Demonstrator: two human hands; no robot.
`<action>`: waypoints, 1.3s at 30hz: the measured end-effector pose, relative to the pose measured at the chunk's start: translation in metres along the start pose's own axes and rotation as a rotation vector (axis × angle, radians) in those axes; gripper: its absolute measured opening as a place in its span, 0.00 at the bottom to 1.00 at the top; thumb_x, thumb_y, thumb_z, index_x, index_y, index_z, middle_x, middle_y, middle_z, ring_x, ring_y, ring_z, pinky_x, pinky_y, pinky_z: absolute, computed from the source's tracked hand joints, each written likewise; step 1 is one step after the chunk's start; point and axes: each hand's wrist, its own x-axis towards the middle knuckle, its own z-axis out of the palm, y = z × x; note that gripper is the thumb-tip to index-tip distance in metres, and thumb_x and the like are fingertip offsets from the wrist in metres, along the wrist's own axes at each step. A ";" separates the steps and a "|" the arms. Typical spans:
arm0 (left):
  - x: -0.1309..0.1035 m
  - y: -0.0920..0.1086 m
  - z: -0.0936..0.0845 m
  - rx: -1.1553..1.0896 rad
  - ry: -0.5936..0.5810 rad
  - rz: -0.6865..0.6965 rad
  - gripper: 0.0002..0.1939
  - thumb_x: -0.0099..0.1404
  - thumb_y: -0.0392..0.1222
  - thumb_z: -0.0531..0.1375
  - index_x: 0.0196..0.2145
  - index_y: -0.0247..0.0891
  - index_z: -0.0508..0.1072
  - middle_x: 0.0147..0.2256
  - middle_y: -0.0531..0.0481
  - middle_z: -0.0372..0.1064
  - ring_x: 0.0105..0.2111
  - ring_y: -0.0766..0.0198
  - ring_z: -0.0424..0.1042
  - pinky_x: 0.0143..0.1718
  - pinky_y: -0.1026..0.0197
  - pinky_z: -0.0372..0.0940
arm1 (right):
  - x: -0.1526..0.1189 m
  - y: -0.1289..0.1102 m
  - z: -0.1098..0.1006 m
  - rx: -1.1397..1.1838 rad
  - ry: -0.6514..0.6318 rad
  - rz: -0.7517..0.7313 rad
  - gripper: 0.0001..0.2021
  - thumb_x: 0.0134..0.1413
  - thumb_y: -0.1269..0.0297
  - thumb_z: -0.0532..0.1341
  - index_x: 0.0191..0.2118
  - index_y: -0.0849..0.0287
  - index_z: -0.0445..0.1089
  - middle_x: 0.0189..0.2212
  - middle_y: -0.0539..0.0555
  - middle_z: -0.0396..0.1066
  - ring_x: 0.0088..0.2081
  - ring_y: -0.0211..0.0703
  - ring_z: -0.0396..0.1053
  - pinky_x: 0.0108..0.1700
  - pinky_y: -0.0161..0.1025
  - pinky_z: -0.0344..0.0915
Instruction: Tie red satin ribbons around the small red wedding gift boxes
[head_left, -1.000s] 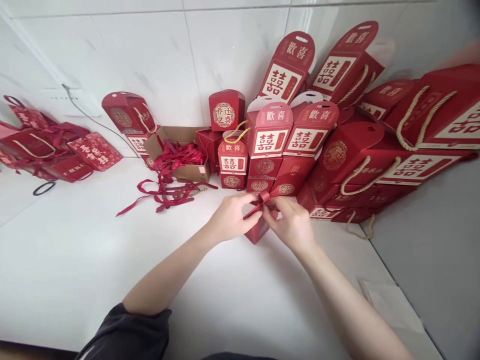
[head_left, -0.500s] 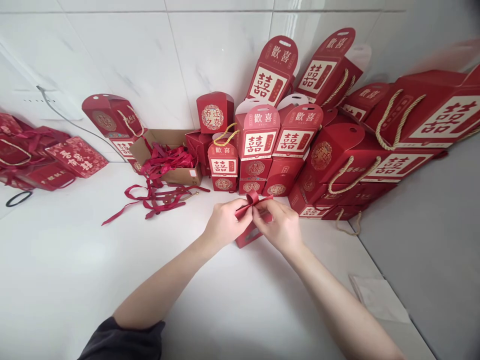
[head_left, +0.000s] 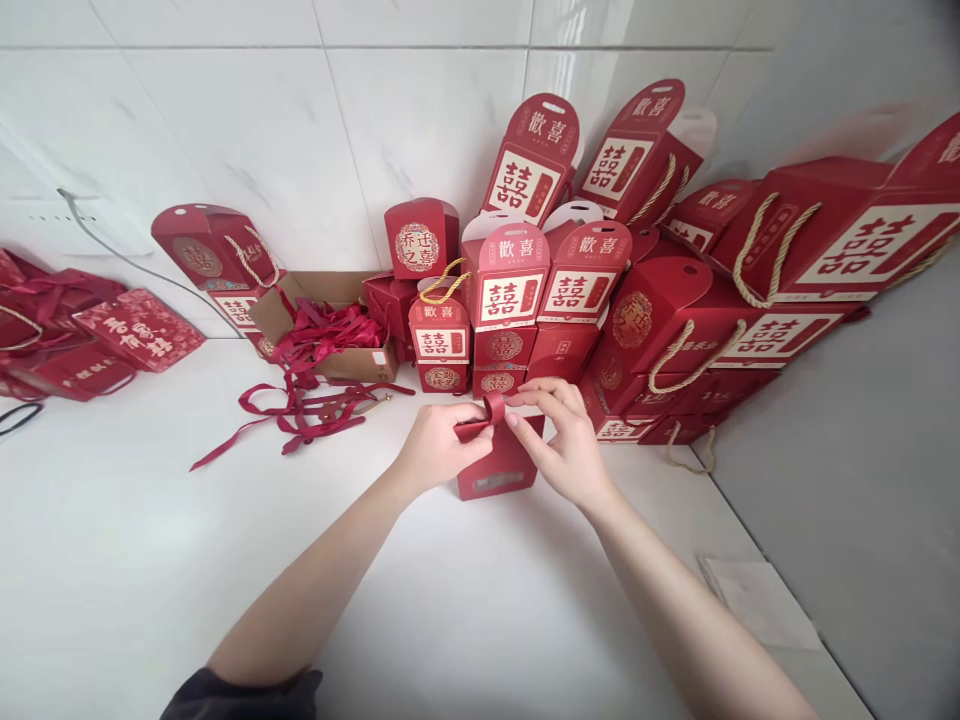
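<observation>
A small red gift box (head_left: 501, 462) with a slot-shaped cutout near its lower edge stands on the white table in front of me. Above it, my left hand (head_left: 442, 443) is closed in a pinch on a dark red ribbon (head_left: 493, 407), which curls up in a loop over the fingertips. Just right of that loop, my right hand (head_left: 564, 440) has thumb and fingers apart. Its fingertips are close to the ribbon; whether they touch it, I cannot tell. Both hands partly hide the top of the box.
Stacked red gift boxes (head_left: 508, 290) line the wall behind, with larger rope-handled ones (head_left: 675, 320) at right. A cardboard carton (head_left: 360, 362) holds red ribbons, and loose ribbons (head_left: 300, 415) lie before it. More red packages (head_left: 97, 340) sit far left; a pale flat packet (head_left: 757, 600) lies right.
My right hand has let go of the ribbon, its fingers spreading and shifting slightly right. My left hand still pinches the ribbon, and more of the small box shows.
</observation>
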 end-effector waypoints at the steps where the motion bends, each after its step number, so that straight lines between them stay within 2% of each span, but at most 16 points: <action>1: 0.000 0.000 -0.001 -0.014 -0.017 0.002 0.07 0.61 0.36 0.58 0.31 0.35 0.76 0.29 0.53 0.74 0.30 0.66 0.70 0.34 0.66 0.63 | 0.000 0.001 0.000 0.056 -0.031 0.012 0.05 0.59 0.62 0.62 0.39 0.54 0.73 0.42 0.54 0.71 0.46 0.47 0.67 0.51 0.45 0.62; 4: 0.000 -0.001 -0.001 -0.062 -0.048 0.010 0.07 0.61 0.35 0.58 0.34 0.35 0.77 0.33 0.52 0.76 0.33 0.64 0.72 0.37 0.65 0.65 | 0.001 0.004 0.000 0.191 -0.127 0.069 0.03 0.59 0.63 0.62 0.35 0.55 0.72 0.35 0.52 0.73 0.40 0.44 0.70 0.45 0.41 0.64; 8: 0.001 -0.003 0.000 -0.124 -0.040 0.039 0.08 0.64 0.39 0.58 0.37 0.35 0.77 0.36 0.50 0.76 0.36 0.63 0.73 0.40 0.64 0.65 | 0.001 0.006 0.004 0.208 -0.117 0.137 0.04 0.60 0.63 0.61 0.35 0.56 0.72 0.34 0.51 0.74 0.39 0.43 0.70 0.44 0.40 0.63; 13: 0.001 -0.008 0.001 -0.062 0.008 0.034 0.12 0.67 0.45 0.57 0.33 0.35 0.76 0.32 0.50 0.75 0.31 0.65 0.71 0.35 0.65 0.63 | 0.001 0.005 0.003 0.232 -0.153 0.186 0.06 0.62 0.62 0.58 0.36 0.56 0.71 0.35 0.51 0.73 0.38 0.43 0.69 0.40 0.38 0.63; 17: 0.001 -0.009 -0.001 0.009 -0.023 0.098 0.11 0.67 0.43 0.57 0.31 0.35 0.75 0.27 0.53 0.71 0.27 0.68 0.66 0.31 0.66 0.60 | 0.001 0.001 0.002 0.371 -0.189 0.213 0.08 0.61 0.60 0.59 0.43 0.56 0.70 0.37 0.52 0.73 0.41 0.43 0.70 0.43 0.38 0.64; 20: 0.000 -0.009 0.000 0.082 -0.022 0.172 0.12 0.67 0.44 0.57 0.29 0.36 0.74 0.25 0.54 0.68 0.25 0.69 0.63 0.29 0.66 0.58 | 0.000 -0.001 0.006 0.408 -0.164 0.247 0.08 0.60 0.58 0.60 0.36 0.57 0.71 0.32 0.51 0.72 0.36 0.42 0.69 0.39 0.37 0.64; 23: 0.000 -0.009 0.000 0.118 -0.011 0.196 0.12 0.68 0.44 0.56 0.30 0.36 0.73 0.25 0.54 0.67 0.24 0.69 0.61 0.29 0.65 0.57 | -0.002 0.000 0.012 0.390 -0.078 0.282 0.10 0.61 0.58 0.59 0.31 0.58 0.70 0.28 0.50 0.69 0.32 0.40 0.66 0.36 0.36 0.62; 26: 0.001 -0.008 -0.002 0.107 -0.065 0.154 0.12 0.68 0.43 0.55 0.28 0.36 0.71 0.23 0.55 0.64 0.23 0.70 0.58 0.27 0.65 0.55 | -0.002 0.003 0.011 0.400 -0.092 0.280 0.10 0.62 0.58 0.59 0.33 0.58 0.70 0.29 0.50 0.70 0.32 0.39 0.66 0.36 0.36 0.62; 29: 0.000 -0.006 -0.004 0.101 -0.096 0.123 0.13 0.68 0.42 0.55 0.26 0.36 0.68 0.22 0.56 0.60 0.23 0.70 0.56 0.26 0.65 0.54 | 0.001 0.006 0.001 0.412 -0.242 0.255 0.10 0.62 0.57 0.58 0.34 0.58 0.71 0.31 0.50 0.71 0.34 0.40 0.67 0.36 0.36 0.62; 31: 0.000 -0.005 -0.005 0.096 -0.096 0.110 0.12 0.68 0.41 0.55 0.27 0.36 0.68 0.22 0.57 0.61 0.23 0.70 0.56 0.26 0.65 0.53 | 0.003 0.007 -0.006 0.375 -0.302 0.232 0.08 0.58 0.57 0.63 0.36 0.57 0.71 0.33 0.50 0.72 0.37 0.41 0.69 0.39 0.36 0.64; 34: 0.000 -0.006 -0.003 0.089 -0.091 0.099 0.12 0.67 0.42 0.55 0.27 0.36 0.68 0.23 0.56 0.62 0.23 0.70 0.57 0.26 0.65 0.53 | 0.004 0.008 -0.013 0.329 -0.307 0.230 0.11 0.51 0.58 0.68 0.37 0.56 0.71 0.36 0.51 0.74 0.39 0.43 0.70 0.42 0.38 0.65; 39: 0.000 -0.008 -0.002 0.082 -0.086 0.112 0.13 0.68 0.43 0.55 0.27 0.36 0.69 0.23 0.55 0.64 0.23 0.69 0.59 0.26 0.65 0.53 | 0.002 0.011 -0.010 0.403 -0.291 0.240 0.07 0.56 0.62 0.64 0.39 0.57 0.68 0.37 0.52 0.72 0.40 0.42 0.71 0.45 0.39 0.66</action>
